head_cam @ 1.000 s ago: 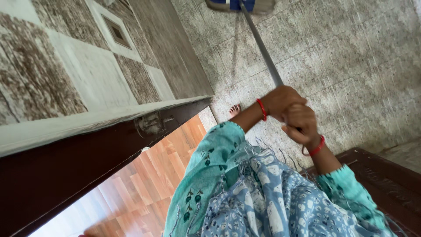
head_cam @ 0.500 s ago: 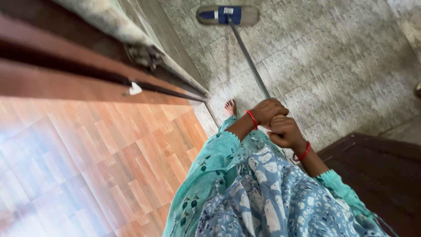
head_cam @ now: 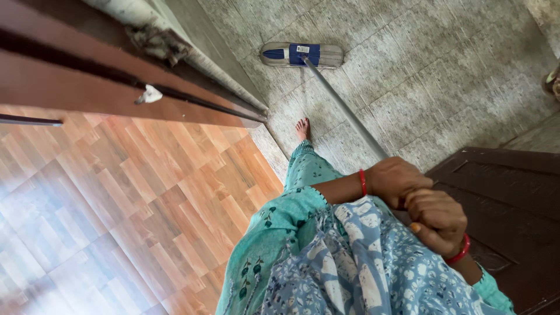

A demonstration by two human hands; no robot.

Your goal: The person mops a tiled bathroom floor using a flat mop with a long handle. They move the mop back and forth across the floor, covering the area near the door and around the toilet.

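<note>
Both my hands grip the grey metal handle (head_cam: 344, 108) of a flat mop. My left hand (head_cam: 401, 181), with a red bangle at the wrist, holds the handle higher up. My right hand (head_cam: 438, 220), also with a red bangle, closes on the handle's end just behind it, close to my body. The mop head (head_cam: 300, 55), a flat grey pad with a blue centre piece, lies on the grey tiled floor (head_cam: 443, 87) ahead of me. My bare foot (head_cam: 302, 129) stands on the tiles between the mop head and my hands.
A dark brown panelled door (head_cam: 507, 198) stands at the right, beside my hands. A dark brown door frame (head_cam: 87, 87) runs across the upper left. Left of me is wood-pattern flooring (head_cam: 116, 204). My teal and blue printed clothing (head_cam: 326, 262) fills the lower middle.
The mop head has come nearer along the tiles. My hands have drawn back toward my body with the handle. The view has swung from the patterned wall to the wood-pattern floor.
</note>
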